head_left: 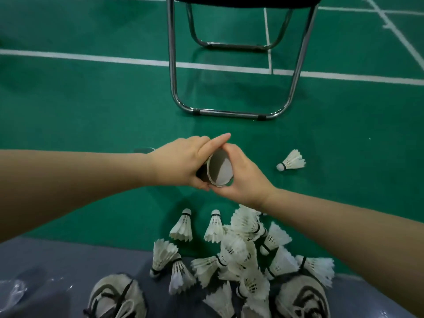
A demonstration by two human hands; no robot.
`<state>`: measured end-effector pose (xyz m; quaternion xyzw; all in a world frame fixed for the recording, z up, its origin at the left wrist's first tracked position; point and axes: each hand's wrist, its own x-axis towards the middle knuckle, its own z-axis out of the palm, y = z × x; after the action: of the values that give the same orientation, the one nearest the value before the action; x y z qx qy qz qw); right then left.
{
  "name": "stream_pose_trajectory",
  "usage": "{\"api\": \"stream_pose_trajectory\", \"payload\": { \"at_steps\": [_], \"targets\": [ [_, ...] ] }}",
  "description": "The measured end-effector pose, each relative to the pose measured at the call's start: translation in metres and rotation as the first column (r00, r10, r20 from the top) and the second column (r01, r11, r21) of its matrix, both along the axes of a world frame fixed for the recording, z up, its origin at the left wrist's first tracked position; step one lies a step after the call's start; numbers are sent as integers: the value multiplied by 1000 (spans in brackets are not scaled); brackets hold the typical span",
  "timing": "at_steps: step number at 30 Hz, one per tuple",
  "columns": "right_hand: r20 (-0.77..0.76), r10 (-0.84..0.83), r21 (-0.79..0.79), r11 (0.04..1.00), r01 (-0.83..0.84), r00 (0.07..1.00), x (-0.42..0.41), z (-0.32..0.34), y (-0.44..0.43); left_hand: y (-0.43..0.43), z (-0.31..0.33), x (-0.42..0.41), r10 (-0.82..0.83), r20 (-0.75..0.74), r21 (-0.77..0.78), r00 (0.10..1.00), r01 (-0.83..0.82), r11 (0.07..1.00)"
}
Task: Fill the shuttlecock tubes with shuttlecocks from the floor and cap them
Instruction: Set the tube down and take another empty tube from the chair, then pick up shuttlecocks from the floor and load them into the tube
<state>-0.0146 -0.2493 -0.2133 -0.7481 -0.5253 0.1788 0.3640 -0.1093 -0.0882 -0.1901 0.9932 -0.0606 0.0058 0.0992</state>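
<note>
Two shoes (pixel 117 297) sit closest. One chair (pixel 172 65) stands behind. One big pile of shuttlecocks (pixel 241 255) lies by the shoes, too tangled to count. One tube (pixel 219 168) is held above the floor: left hand (pixel 179 164) fingers wrap it, right hand (pixel 246 179) fingers curl on its rim. One shuttlecock (pixel 291 160) lies alone. Filling looks just begun; next, a hand must let go and grab one.
</note>
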Motion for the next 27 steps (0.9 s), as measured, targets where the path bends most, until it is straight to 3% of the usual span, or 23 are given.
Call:
{"api": "stream_pose_trajectory", "payload": {
  "at_steps": [7, 10, 13, 16, 22, 24, 27],
  "targets": [
    [-65, -219, -123, 970, 210, 974, 20, -30, -3, 2, -22, 23, 30, 112, 73, 993, -38, 997],
    [0, -293, -232, 930, 285, 956, 19, -45, -20, 2, -28, 24, 66, 115, 65, 991, -74, 995],
    [201, -44, -449, 884, 132, 979, 8, -59, -45, 0, -33, 18, 68, 102, 72, 992, -75, 995],
    [328, 343, -670, 741, -39, 880, -5, -76, -60, -1, -33, 10, 68, 83, 63, 994, -74, 995],
    [417, 592, -839, 542, 42, 690, -15, -85, -50, 2, -22, -1, 90, 76, 32, 993, -93, 995],
    [433, 511, -817, 571, 83, 742, -13, -84, -46, 1, -20, -2, 102, 49, 21, 994, -103, 994],
    [440, -12, -553, 784, 282, 898, -1, -72, -40, -1, -17, -1, 117, 44, 18, 992, -117, 993]
  ]
}}
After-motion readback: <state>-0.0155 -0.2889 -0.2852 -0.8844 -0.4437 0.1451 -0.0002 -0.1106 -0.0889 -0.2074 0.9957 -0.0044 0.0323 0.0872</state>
